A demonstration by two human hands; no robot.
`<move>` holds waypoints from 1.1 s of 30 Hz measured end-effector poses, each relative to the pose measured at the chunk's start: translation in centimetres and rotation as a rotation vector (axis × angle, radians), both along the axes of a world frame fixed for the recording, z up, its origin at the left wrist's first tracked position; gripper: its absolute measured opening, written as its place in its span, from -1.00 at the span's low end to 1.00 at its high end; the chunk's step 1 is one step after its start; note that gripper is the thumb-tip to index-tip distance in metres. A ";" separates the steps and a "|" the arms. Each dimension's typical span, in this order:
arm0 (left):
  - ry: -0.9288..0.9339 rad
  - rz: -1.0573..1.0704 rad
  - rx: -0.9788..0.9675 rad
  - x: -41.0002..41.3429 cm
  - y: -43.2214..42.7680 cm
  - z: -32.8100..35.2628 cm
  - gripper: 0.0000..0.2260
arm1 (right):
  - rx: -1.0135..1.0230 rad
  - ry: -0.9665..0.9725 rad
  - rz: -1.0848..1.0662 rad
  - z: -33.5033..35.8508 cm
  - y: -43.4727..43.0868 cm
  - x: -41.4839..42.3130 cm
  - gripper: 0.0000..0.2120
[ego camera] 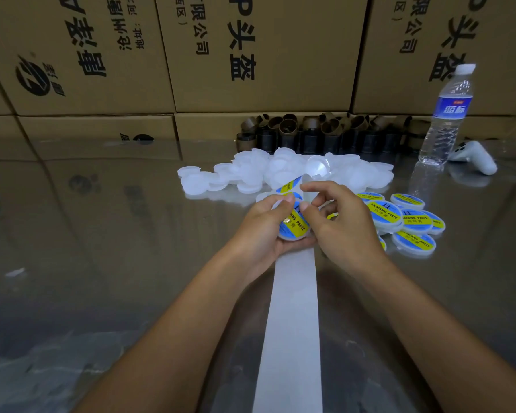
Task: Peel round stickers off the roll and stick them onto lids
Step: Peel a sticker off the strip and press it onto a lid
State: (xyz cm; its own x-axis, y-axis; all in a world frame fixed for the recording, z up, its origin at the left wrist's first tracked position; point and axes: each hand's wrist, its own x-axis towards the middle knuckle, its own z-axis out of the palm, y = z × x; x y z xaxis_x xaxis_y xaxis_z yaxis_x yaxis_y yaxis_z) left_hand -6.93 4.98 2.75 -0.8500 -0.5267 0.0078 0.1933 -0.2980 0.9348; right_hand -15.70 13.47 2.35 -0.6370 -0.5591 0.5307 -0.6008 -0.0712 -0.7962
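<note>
My left hand [268,228] grips a white lid [292,231] bearing a blue and yellow round sticker. My right hand [337,222] has its thumb and fingertips on that sticker's upper edge, pinching at the sticker strip [289,186] that rises behind the lid. A white backing strip [292,323] runs from under my hands toward the near edge. A heap of plain white lids [251,174] lies just beyond my hands. Several stickered lids [411,222] are piled to the right.
The table [102,234] is glossy and reflective. A water bottle [447,114] stands at the back right beside a white controller [474,156]. Several brown cardboard cores [310,129] line the back. Cardboard boxes [251,55] form a wall behind.
</note>
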 end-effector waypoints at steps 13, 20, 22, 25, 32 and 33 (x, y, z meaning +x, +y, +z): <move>0.019 0.089 -0.249 0.3 -0.3 -0.2 -0.87 | -0.035 -0.154 0.027 0.4 0.1 0.1 -0.86; 0.077 0.183 -0.196 0.1 -0.4 -0.2 -0.83 | 0.009 -0.108 0.044 0.3 0.1 0.3 -0.85; 0.083 0.132 -0.182 0.1 -0.4 -0.2 -0.83 | -0.015 -0.118 0.025 0.4 0.1 0.3 -0.84; 0.068 0.076 -0.187 0.1 -0.3 -0.3 -0.81 | -0.056 -0.143 -0.007 0.5 0.2 0.2 -0.83; 0.084 0.168 -0.164 0.2 -0.5 -0.2 -0.84 | -0.034 -0.136 0.016 0.4 0.1 0.3 -0.89; 0.087 0.169 -0.162 0.2 -0.5 -0.2 -0.82 | -0.036 -0.128 0.012 0.4 0.1 0.3 -0.89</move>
